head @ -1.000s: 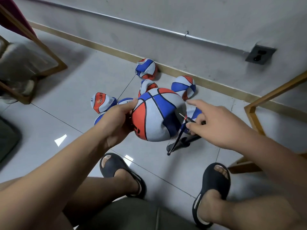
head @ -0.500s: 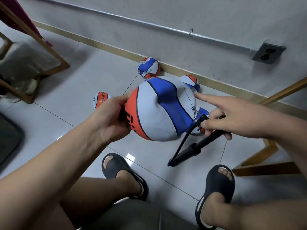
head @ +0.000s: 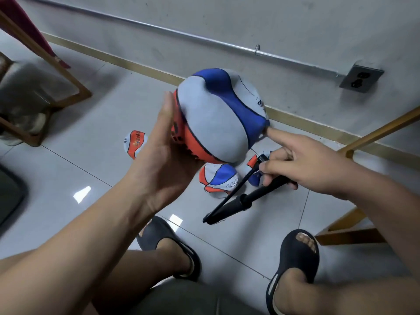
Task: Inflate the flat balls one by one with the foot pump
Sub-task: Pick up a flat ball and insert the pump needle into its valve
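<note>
A round red, white and blue ball is lifted in front of the wall. My left hand carries it from the left and below with palm and straight fingers. My right hand grips the black pump near its hose end, while its straight index finger touches the ball's right side. The pump slants down to the left above the floor. Flat balls lie on the tiles: one at the left, one under the lifted ball, and another partly hidden behind the pump and my right hand.
My feet in dark sandals rest on the tiled floor. A wooden chair frame stands at the left and another wooden frame at the right. A wall socket sits above the skirting. A dark mat lies far left.
The ball has risen and turned, blue panel now up. My left fingers went from curled round it to straight. My right hand lifted the pump and put its index finger on the ball.
</note>
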A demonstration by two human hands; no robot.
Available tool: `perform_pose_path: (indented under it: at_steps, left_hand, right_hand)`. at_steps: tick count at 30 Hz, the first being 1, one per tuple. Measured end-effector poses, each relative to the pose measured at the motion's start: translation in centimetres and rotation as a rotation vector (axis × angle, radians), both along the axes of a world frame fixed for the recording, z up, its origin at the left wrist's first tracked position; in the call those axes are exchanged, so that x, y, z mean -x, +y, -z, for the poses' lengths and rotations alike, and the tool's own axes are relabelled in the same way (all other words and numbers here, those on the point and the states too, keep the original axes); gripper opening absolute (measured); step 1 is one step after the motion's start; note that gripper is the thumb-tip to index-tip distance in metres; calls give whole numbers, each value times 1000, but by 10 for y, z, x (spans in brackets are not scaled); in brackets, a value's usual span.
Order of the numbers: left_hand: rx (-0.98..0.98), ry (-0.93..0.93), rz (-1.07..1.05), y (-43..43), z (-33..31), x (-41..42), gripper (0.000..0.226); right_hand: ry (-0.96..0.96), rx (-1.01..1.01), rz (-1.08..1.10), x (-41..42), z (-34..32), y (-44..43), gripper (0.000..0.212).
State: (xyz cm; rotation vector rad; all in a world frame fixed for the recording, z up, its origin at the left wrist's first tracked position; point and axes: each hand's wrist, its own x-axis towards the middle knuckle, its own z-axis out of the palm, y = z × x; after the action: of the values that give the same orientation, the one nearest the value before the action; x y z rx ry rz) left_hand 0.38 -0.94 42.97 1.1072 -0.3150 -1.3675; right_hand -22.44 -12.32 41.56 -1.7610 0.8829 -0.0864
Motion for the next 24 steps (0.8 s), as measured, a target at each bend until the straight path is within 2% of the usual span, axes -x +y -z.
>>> perform_pose_path:
  at_steps: [3, 4, 6, 8, 10, 12, 16, 20, 22, 24]
  left_hand:
    - [105, -143, 82, 8, 8, 5, 40]
    - [121, -153, 91, 9, 8, 8, 36]
    - [103, -162, 37, 10, 3, 12, 16]
    - [48, -176, -38, 8, 3, 10, 27]
    - [-8, -177, -111, 4, 9, 6, 22]
    - [-42, -145, -142, 4, 12, 6, 28]
    - [-45, -172, -136, 5, 12, 11, 27]
    - [15, -189, -60, 5, 6, 13, 33]
    - [86, -143, 4, 6, 4, 15, 32]
    - [179, -214, 114, 9, 4, 19, 42]
  right_hand:
    - [-26, 81, 6, 0, -9, 1, 65]
    - [-22, 101, 4, 1, -12, 2, 65]
    - [0, 144, 9, 3, -18, 3, 72]
    - [14, 196, 4, 4, -23, 4, 81]
    - [18, 239, 8, 6, -29, 5, 86]
    - [37, 254, 7, 8, -35, 4, 94]
    - [166, 145, -75, 11, -44, -1, 103]
    - [153, 53, -71, 14, -42, -3, 96]
    - [89, 53, -58, 14, -43, -3, 84]
    - [-7, 33, -44, 14, -44, -2, 69]
